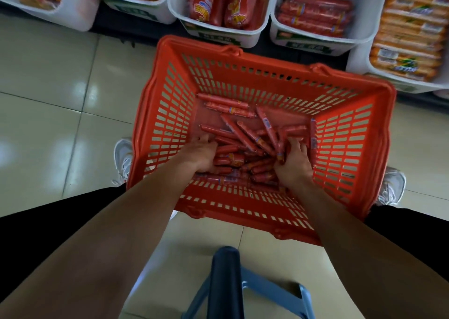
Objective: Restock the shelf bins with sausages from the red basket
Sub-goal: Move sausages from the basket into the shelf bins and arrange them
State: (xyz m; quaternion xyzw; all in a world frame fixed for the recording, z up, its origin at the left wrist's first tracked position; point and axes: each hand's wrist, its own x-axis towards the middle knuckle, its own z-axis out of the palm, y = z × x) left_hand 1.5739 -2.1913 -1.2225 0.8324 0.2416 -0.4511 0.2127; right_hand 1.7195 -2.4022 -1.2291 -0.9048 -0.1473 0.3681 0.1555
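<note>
Both hands, left (pixel 202 154) and right (pixel 295 160), cup loosely around the sausages (pixel 245 139) in our basket (pixel 167 114), likely to gather a bunch.

This is a shop, at the foot of a grocery display. A row of white plastic shelf bins (pixel 274 30) carries printed labels on its fronts and is stocked with packaged sausages (pixel 313 10) in red and orange wrappers. A red slotted shopping basket (pixel 243 75) sits on the glossy pale tiled floor (pixel 60 95), holding loose sausage sticks (pixel 243 134). A small blue stool (pixel 255 294) stands nearby.
</note>
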